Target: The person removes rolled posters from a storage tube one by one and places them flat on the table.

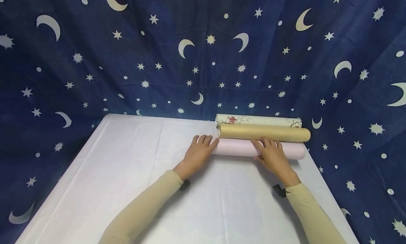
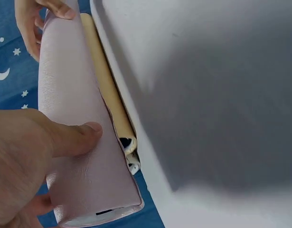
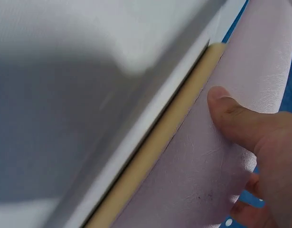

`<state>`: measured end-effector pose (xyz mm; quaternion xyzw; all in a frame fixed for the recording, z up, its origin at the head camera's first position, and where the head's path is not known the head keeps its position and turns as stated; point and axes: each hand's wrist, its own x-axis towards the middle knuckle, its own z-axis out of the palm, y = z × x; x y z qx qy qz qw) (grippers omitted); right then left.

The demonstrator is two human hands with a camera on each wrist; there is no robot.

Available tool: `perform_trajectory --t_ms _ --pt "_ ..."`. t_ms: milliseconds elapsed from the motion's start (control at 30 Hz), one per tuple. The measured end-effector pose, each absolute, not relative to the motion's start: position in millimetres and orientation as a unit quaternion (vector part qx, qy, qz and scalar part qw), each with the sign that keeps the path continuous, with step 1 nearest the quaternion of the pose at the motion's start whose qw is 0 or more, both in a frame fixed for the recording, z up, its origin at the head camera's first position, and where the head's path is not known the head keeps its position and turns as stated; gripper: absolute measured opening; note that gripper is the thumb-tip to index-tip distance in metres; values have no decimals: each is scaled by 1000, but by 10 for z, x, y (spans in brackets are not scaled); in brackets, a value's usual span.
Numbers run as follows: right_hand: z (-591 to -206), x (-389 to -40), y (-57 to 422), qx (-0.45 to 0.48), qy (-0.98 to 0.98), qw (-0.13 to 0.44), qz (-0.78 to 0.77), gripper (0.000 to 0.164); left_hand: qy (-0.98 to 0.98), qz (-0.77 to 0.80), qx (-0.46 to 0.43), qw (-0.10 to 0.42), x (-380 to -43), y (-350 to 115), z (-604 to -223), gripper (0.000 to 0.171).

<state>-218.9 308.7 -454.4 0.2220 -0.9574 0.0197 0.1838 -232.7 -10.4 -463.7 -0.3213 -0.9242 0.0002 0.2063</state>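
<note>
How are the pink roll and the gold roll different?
The pink roll is pale; the gold roll is yellowish. The left hand and right hand hold the pink roll, not the gold roll. In the head view, the pink roll lies in front of the gold roll. Both are rolled up, side by side.

White tabletop (image 1: 104, 173) w/ faint fold lines running front to back, carrying 3 rolls grouped at its far R corner, all lying crosswise & approx parallel to the back edge. Rearmost = white roll (image 1: 263, 120) w/ red blossom & thin branch print, partly hidden by the gold roll (image 1: 263, 132) just in front, whose R end sticks out past the other two in head view; both show open L ends in left wrist view. Frontmost = pale pink roll (image 1: 236, 147), alongside the gold one, tho can't tell if it rests flat or sits slightly raised.
</note>
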Motion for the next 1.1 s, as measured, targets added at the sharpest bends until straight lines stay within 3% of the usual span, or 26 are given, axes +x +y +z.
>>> perform_trajectory --t_ms 1100 --pt "-4723 -2006 2333 253 -957 144 0 70 -926 -14 -330 183 -1993 -988 -4802 59"
